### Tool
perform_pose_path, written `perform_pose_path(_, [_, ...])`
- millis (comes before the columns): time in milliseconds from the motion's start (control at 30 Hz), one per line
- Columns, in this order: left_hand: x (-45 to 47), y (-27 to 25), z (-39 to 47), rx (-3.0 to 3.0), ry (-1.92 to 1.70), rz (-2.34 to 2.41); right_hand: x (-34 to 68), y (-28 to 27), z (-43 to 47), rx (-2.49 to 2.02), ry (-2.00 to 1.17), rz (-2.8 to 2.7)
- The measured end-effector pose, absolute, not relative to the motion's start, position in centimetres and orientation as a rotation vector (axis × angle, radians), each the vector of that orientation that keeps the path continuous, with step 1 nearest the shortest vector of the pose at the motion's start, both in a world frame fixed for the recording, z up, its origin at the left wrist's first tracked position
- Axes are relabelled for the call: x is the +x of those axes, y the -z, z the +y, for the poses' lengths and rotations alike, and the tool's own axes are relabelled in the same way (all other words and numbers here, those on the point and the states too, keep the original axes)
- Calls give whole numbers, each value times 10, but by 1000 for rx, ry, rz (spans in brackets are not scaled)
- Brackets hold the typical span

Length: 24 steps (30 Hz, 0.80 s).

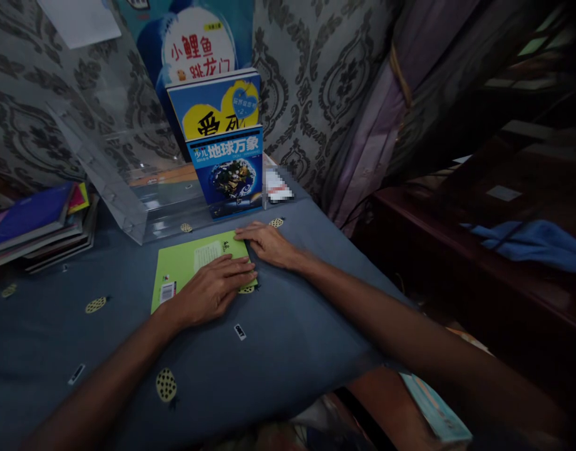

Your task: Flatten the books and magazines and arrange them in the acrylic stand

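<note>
A thin light green book [180, 266] lies on the patterned tablecloth, with a barcode at its lower left and a pale text panel. My left hand [215, 285] rests flat across its lower right part, fingers stretched out and palm down. At the book's upper right corner is my right hand [269, 244], its fingertips touching the edge and its fingers reaching left, not wrapped round it. Just beyond, a clear acrylic stand [123, 207] holds upright books in stepped rows. The front one is a blue book with a globe [234, 175]; behind it stands a yellow and blue book [213, 103].
A tall blue book [198, 41] stands at the back of the rack. On the left is a stack of books [39, 219]. Patterned curtains [311, 81] hang behind the table. To the right are dark red furniture [424, 250] and a blue cloth [532, 241].
</note>
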State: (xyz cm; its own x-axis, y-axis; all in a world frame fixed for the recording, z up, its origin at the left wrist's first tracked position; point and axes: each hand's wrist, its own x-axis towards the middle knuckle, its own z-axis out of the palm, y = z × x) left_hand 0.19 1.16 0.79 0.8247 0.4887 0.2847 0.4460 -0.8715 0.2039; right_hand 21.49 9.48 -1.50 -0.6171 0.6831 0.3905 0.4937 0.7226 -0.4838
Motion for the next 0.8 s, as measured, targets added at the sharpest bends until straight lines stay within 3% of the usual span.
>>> perform_pose_path(433, [2,-10,6,2869,-534,749,218,16,71,-811,-387,-2431])
perform_pose_path(800, [-21,7,52,2770,-580,1229,222,12,54,-847,-458,-2392])
